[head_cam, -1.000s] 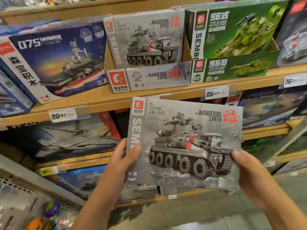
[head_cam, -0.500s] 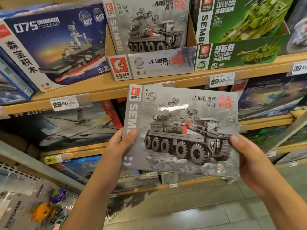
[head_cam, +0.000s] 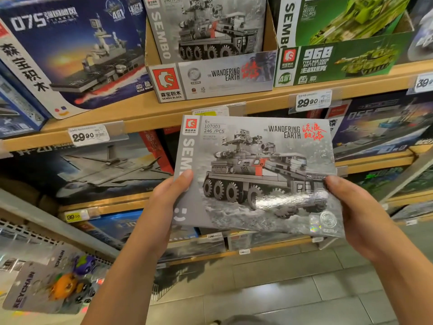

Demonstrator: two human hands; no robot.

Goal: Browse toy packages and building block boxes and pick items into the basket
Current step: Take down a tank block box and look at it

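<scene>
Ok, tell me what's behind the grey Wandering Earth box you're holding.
Behind the grey box, held by the left hand and right hand, wooden shelf edges and other boxes show around it; whatever sits directly behind is covered.

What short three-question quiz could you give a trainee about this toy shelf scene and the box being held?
1. True or false: both hands grip the flat grey cardboard building block box picturing a wheeled armoured vehicle.
2. Which box stands on the upper wooden shelf, left of the matching grey display carton? A) green tank box B) dark blue warship box C) red car box
3. Fill in: the white price tag under the green tank display carton reads ____.

Key: 1 true: left hand and right hand hold its side edges. 2 B. 3 29.90.
</scene>
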